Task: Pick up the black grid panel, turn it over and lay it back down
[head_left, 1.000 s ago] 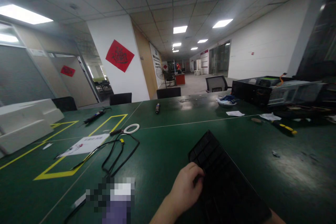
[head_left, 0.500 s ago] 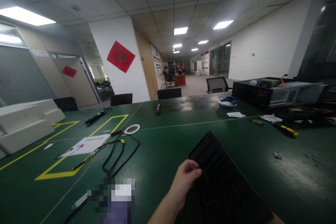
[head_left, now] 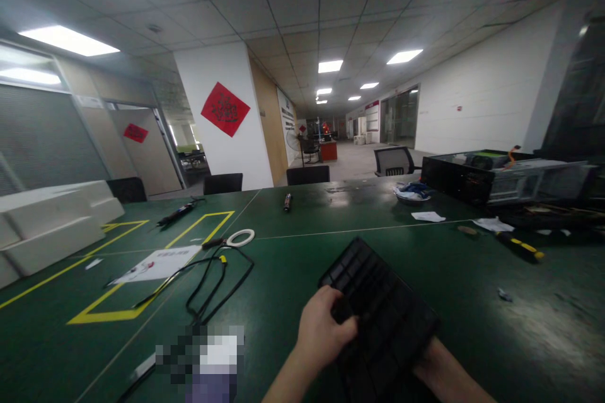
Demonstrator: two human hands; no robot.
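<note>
Nearest, the left hand [head_left: 324,334] grips the near-left edge of a flat black ribbed plastic panel [head_left: 378,308] lying on the green desk [head_left: 293,277]; the right hand's grip is hidden beneath it. Beyond lies a looped black cable [head_left: 212,283].

2 bare forearms, no sleeves in view. Left hand [head_left: 321,334] bare, ungloved, no ring or watch visible, fingers [head_left: 343,330] plain. Right forearm [head_left: 444,371] bare too; its hand hidden.
</note>
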